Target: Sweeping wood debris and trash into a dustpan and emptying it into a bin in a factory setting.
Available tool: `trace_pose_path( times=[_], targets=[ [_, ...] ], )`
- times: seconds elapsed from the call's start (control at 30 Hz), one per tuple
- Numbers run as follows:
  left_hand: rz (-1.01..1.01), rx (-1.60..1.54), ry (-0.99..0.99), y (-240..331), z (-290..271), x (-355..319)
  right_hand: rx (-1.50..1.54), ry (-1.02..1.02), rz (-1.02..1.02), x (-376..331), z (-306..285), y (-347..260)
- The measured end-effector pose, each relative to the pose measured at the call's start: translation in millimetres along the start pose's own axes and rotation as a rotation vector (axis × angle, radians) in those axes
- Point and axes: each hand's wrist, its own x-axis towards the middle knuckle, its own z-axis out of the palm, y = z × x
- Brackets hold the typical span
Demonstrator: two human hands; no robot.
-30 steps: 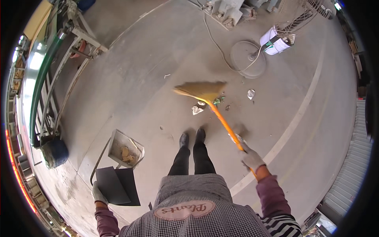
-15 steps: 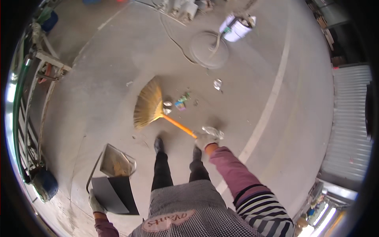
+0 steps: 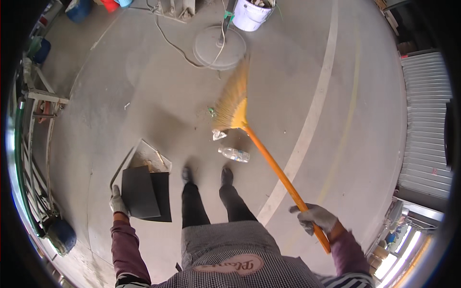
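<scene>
My gloved right hand [image 3: 317, 218] is closed round the orange handle of a broom [image 3: 273, 165], near its end. The fan of yellow bristles, smeared by motion, points away over the floor. By the bristles lie a crumpled silvery scrap [image 3: 219, 135] and a small green scrap [image 3: 211, 112]. A clear plastic bottle [image 3: 234, 154] rests on its side just beyond my right foot. On the left, my gloved left hand [image 3: 118, 200] grips a dustpan [image 3: 152, 157] by its handle, against two dark flat sheets [image 3: 140, 192] that cover part of the pan. Light brown debris sits inside it.
Ahead stands a round grey base [image 3: 220, 47] with a pole and a cable [image 3: 170, 43] trailing from it. Beside it is a white bucket [image 3: 252, 15]. A metal frame [image 3: 45, 96] runs along the left, a corrugated panel [image 3: 425, 129] along the right.
The broom has swung from left to right, its head now farther ahead, and my right hand has moved right and back. The dustpan has shifted slightly forward. The bottle is now in full view.
</scene>
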Motion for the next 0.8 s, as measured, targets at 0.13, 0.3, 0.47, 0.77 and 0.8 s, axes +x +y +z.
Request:
trace_pose_path(
  times=[0.13, 0.3, 0.47, 0.77, 0.8],
  targets=[
    [0.167, 0.294, -0.068, -4, 70, -19, -0.162, 0.462, -0.127, -6, -11, 23],
    [0.213, 0.313, -0.063, -30, 140, -22, -0.217, 0.455, -0.473, 64, -42, -71],
    [0.287, 0.058, -0.351, -30, 235, -49, -0.006, 0.377, -0.545, 244, -130, -128],
    [0.304, 1.109, -0.402, -52, 200, -14, -0.383, 0.170, -0.403, 253, 3, -16],
    [0.295, 1.083, -0.363, -58, 201, -5, -0.368, 0.132, -0.398, 234, 2, -8]
  ],
)
